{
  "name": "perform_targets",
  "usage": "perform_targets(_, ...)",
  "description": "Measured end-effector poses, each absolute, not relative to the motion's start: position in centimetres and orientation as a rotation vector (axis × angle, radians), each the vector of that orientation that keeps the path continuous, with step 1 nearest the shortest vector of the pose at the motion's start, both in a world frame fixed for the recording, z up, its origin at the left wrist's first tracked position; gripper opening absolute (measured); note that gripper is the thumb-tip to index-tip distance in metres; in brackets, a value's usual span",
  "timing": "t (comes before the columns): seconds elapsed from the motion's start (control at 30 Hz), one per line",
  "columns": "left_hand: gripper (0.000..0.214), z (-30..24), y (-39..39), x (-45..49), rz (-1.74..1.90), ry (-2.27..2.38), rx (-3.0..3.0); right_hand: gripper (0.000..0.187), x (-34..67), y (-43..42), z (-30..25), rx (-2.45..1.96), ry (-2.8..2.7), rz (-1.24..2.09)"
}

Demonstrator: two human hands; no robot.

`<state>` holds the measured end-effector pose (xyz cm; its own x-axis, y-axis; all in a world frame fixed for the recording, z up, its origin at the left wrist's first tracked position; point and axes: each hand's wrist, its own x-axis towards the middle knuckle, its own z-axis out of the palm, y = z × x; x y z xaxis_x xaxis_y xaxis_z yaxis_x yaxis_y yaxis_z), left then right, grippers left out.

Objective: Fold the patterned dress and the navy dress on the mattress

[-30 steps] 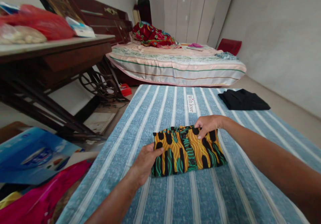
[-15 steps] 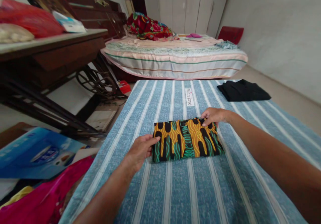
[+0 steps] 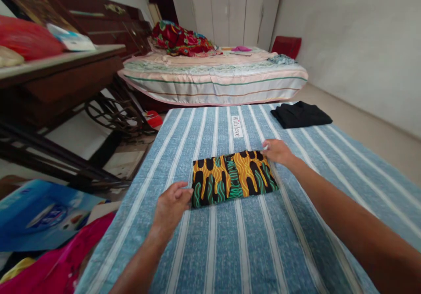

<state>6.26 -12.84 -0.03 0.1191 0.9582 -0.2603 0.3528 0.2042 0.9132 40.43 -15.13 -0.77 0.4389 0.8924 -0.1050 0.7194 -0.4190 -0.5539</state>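
A folded patterned cloth, black with orange and green wavy shapes, lies as a flat rectangle on the striped blue-and-white cover. At its left edge my left hand is closed, thumb and fingertips pinching the edge near the lower corner. My right hand pinches the far right corner, its fingertips partly hidden behind the knuckles. Farther back on the right of the same cover is a folded black cloth, touched by neither hand.
The striped cover bears a "With love" label. Beyond it stands a bed with a red floral blanket. On the left are a treadle table, a blue box and pink fabric.
The patterned cloth has turned slightly, its right side now farther away. Both thumbs have slid from its top surface out to its edges. The whole view has shifted a little.
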Motion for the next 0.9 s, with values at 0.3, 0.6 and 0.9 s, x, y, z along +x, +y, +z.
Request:
perform_targets(0.3, 0.020, -1.4, -17.6, 4.3, 0.641, 1.560, 1.570, 0.021, 37.1, -24.8, -5.0, -2.108, -1.577, -0.119)
perform_targets(0.6, 0.010, -2.4, -17.6, 6.1, 0.511, 1.758, 1.902, 0.033, 37.8, -25.9, -8.6, -2.021, -1.453, -0.074)
perform_targets(0.9, 0.017, -2.5, -16.8, 5.2, 0.722, 1.564, 1.960, 0.029, 37.0, -25.8, -9.3, -1.898, -1.365, -0.037)
